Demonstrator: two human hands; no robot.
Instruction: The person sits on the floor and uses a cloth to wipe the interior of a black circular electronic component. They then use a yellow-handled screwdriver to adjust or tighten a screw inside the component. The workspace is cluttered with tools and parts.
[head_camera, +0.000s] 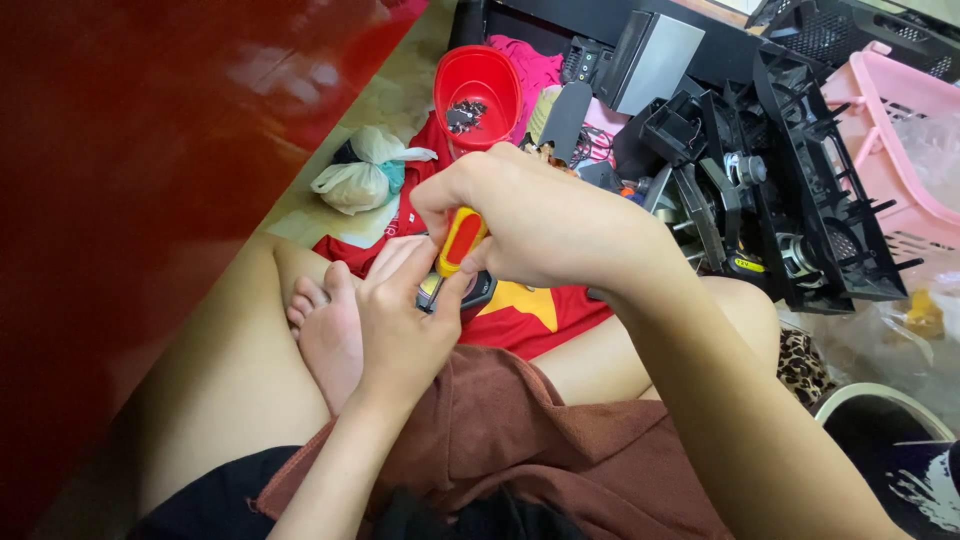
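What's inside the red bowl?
The red bowl holds a small heap of dark little parts, too small to identify. Its bottom below them is covered.

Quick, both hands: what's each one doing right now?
Left hand: closed, pinching a small dark part.
Right hand: closed around the yellow-and-red screwdriver.

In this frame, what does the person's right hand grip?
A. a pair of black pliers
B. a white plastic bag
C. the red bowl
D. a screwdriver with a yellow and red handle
D: the right hand is closed around the screwdriver, its yellow and red handle showing, while the left hand steadies a small dark part beneath it.
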